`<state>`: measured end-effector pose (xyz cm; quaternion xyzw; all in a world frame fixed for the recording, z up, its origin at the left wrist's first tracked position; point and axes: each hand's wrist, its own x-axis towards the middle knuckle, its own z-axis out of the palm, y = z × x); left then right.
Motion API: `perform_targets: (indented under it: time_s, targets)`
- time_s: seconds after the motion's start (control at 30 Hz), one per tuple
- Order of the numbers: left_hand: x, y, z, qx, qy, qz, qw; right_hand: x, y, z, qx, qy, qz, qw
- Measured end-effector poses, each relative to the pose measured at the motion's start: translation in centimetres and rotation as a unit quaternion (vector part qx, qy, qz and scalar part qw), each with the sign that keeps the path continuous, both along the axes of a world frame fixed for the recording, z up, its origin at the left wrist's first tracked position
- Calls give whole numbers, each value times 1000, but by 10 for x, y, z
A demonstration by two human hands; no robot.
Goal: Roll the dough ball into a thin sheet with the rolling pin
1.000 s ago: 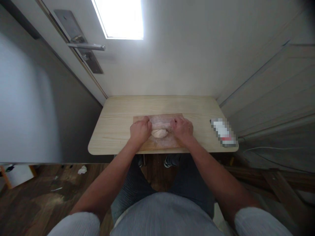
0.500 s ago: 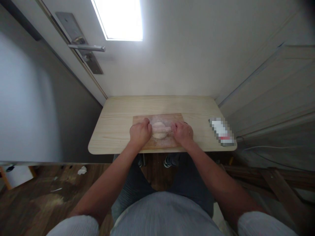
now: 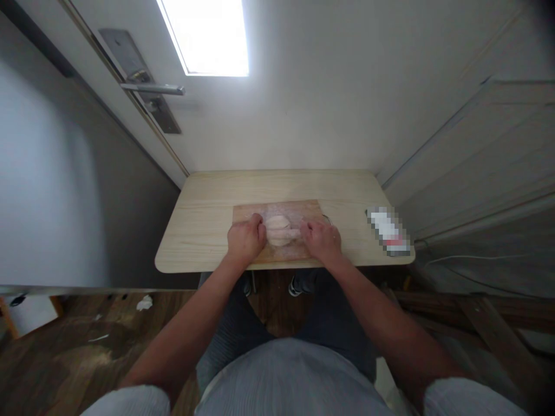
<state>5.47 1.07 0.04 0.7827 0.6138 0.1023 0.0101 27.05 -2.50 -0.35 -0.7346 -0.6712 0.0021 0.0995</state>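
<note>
Head view: left hand (image 3: 246,238), right hand (image 3: 323,238) grip ends of rolling pin (image 3: 284,233); it crosses dough (image 3: 277,222), slightly nearer left, parallel to near edge of board (image 3: 299,208).

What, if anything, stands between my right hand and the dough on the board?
Just the rolling pin: it lies across the dough, and your right hand grips one end. Nothing else visible stands in the way.

Rolling pin (image 3: 284,233) with ends hidden in left hand (image 3: 245,237) and right hand (image 3: 323,238), window (image 3: 210,37) cropped at top
</note>
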Motion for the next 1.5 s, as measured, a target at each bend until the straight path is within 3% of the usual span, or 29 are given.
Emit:
perform_targets:
  time_s: [0.3, 0.5, 0.8, 1.0, 1.17, 1.5]
  targets:
    - [2, -12, -3, -11, -2, -9, 1000, 1, -14, -3, -6, -11, -17, 1000]
    - [2, 5, 11, 14, 1, 9, 1000, 3, 6, 10, 6, 1, -20, 1000]
    - [4, 20, 4, -10, 14, -5, 1000, -1, 19, 3, -40, -5, -37, 998]
    - [4, 31, 12, 28, -2, 7, 1000, 3, 31, 12, -13, 3, -34, 999]
    - [8, 35, 5, -24, 7, 14, 1000, -1, 39, 7, -28, -3, -46, 999]
    - [8, 47, 9, -19, -9, 21, 1000, 4, 48, 9, -32, 13, -44, 998]
